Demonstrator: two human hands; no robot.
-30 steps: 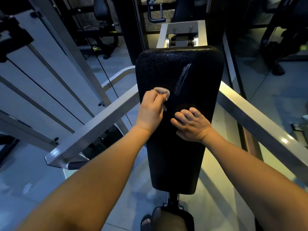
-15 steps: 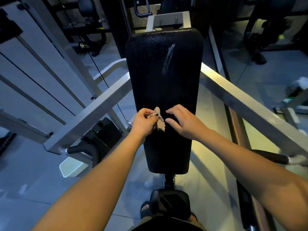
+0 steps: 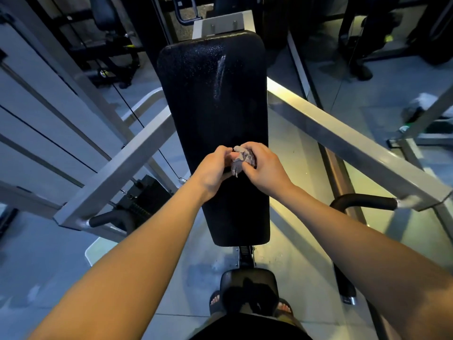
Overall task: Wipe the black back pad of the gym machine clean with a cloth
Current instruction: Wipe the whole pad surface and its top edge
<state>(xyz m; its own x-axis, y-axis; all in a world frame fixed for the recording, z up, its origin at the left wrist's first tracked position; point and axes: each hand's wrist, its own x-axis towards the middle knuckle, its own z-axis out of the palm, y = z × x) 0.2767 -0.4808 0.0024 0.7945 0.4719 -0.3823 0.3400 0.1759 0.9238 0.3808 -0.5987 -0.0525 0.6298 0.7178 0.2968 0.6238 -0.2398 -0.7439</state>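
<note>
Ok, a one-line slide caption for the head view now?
Head view: left hand and right hand bunch a small cloth over the black back pad.

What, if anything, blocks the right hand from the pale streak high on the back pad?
Probably yes: only bare pad lies between right hand and streak. It and the left hand hold the cloth lower down.

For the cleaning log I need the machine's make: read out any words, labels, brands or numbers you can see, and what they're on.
No text can be read in this view.
The black back pad shows only a pale smear, no logo.
The cloth, held by the left hand and right hand, is plain.
The grey frame arm shows no label.
</note>
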